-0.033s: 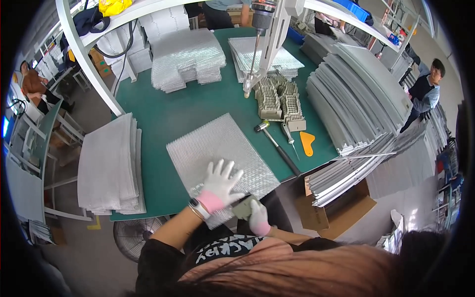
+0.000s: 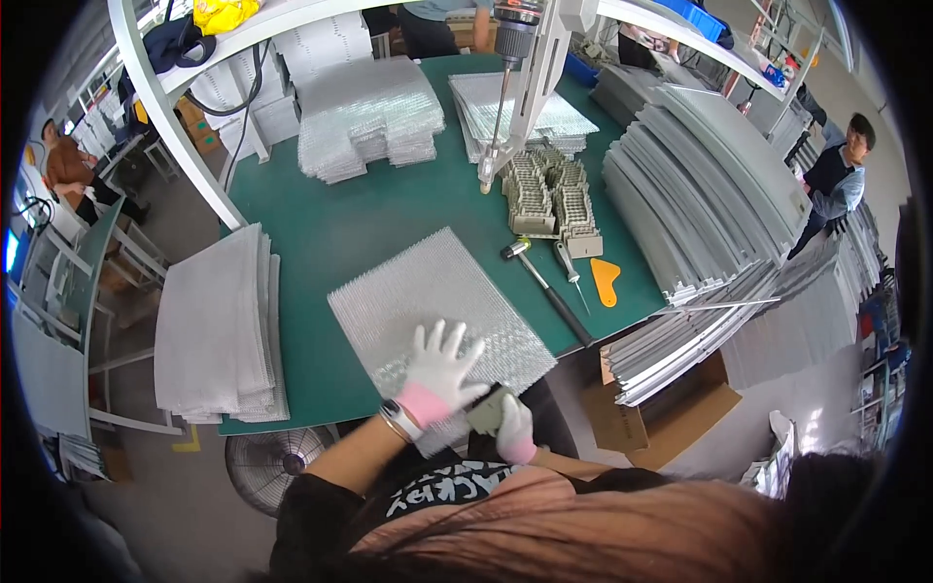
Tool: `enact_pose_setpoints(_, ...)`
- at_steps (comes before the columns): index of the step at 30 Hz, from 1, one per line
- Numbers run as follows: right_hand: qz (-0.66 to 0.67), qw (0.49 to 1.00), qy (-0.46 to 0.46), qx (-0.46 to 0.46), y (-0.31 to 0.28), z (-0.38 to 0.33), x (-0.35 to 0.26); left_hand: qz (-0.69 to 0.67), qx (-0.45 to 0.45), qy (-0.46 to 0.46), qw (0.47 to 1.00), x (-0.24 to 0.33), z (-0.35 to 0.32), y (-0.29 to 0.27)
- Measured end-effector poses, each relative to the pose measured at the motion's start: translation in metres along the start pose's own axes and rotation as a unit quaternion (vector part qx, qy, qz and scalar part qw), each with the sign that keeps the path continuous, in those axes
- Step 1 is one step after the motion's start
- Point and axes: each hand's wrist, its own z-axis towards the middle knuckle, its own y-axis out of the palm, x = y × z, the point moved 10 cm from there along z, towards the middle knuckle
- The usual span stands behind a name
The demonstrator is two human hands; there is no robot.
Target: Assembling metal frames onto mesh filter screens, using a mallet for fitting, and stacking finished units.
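A large sheet of bubble wrap (image 2: 428, 291) lies flat on the green table (image 2: 330, 223) in front of me. My left hand (image 2: 439, 367), in a white glove with a pink cuff and a watch at the wrist, presses flat on the sheet's near part with fingers spread. My right hand (image 2: 512, 428), gloved the same way, is at the sheet's near corner by the table edge. It is closed around a small grey-green object (image 2: 486, 408) that I cannot make out.
Behind the sheet lie a hammer (image 2: 544, 282), a screwdriver (image 2: 569, 267), an orange scraper (image 2: 604, 280) and beige connector blocks (image 2: 549, 194). Bubble-wrap stacks (image 2: 369, 117) sit at the back, foam sheets (image 2: 219, 321) left, grey panels (image 2: 700, 185) right. A person (image 2: 836, 175) stands far right.
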Motion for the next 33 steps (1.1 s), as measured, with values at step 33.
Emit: enact_pose_setpoints(33, 0.165, 0.986, 0.001, 0.014, -0.005, 0.029, 0.016, -0.019, 0.058, -0.053, 0.997, 0.022, -0.012, -0.001)
